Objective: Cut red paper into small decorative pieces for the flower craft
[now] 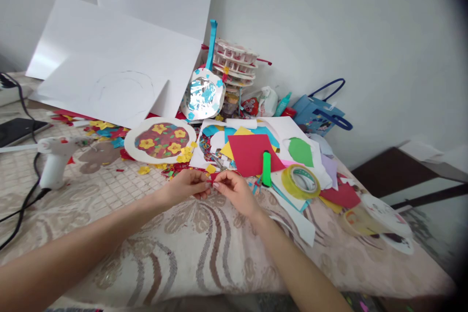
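A small piece of red paper (213, 176) is pinched between my two hands above the patterned cloth. My left hand (190, 184) grips it from the left with thumb and fingers. From the right, my right hand (233, 187) holds its other side, fingertips nearly touching the left ones. Most of the piece is hidden by my fingers. Just beyond lie a yellow paper scrap (210, 168) and scissors (220, 162), partly covered. Left of them is a white scalloped oval plaque (128, 145) decorated with yellow paper flowers (160, 128).
A white glue gun (54, 163) with a black cord stands at left. Red paper (250, 154), a green marker (266, 169) and a yellow tape roll (300, 181) lie at right. White boards (120, 53), a blue-handled mirror (203, 93) and a blue bag (316, 113) stand behind.
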